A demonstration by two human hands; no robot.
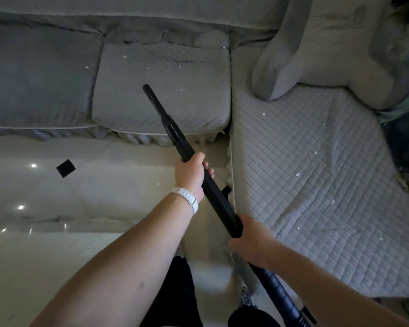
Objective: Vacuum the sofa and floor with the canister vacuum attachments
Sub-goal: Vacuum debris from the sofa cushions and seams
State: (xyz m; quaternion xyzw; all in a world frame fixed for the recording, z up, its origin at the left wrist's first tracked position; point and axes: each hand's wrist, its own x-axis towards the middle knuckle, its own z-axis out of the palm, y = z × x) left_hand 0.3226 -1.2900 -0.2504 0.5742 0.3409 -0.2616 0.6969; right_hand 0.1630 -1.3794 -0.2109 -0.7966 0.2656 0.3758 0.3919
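Vacuum wand (170, 128): black, slim, sectioned. I see the left hand (190, 175) gripping mid-shaft and the right hand (250, 239) gripping its rear, over a grey quilted sofa (161, 90) with white crumbs (297, 175) and a glossy floor (57, 204).

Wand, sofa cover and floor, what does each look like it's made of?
The wand looks like black plastic, smooth with a dull sheen. The sofa cover is grey quilted fabric, stitched in small squares. The floor is probably polished tile or stone, since it mirrors bright light spots.
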